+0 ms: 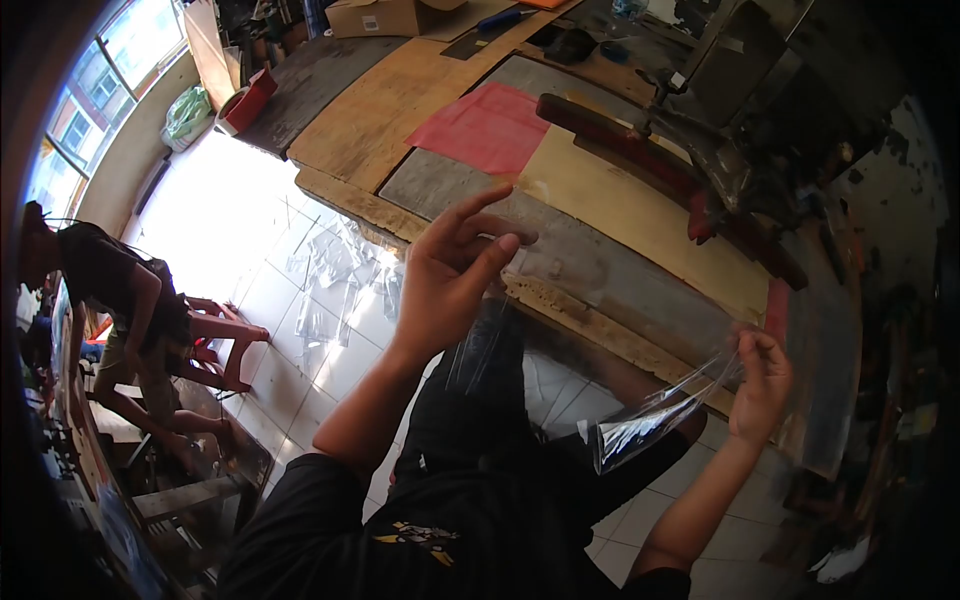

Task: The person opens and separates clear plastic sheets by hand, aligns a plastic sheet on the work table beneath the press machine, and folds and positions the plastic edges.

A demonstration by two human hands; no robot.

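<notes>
My left hand [455, 270] is raised over the bench's near edge, index finger stretched out, thumb and another finger closed together. A thin strip of clear plastic film [470, 350] hangs below these fingers, seemingly from their pinch. Lower at the right, my right hand [760, 385] pinches a second piece of clear plastic film [645, 430], which droops shiny and creased toward my lap. Beyond my hands, a cream sheet [640, 215] and a red sheet [485, 128] lie flat on the grey bench panel [590, 260].
A long dark bar with red parts [640, 160] extends over the cream sheet. Clear plastic scraps [345, 275] litter the tiled floor at left. A person [130, 300] bends beside a red stool [225, 340]. A cardboard box [390, 17] and red tape roll [245, 103] sit farther back.
</notes>
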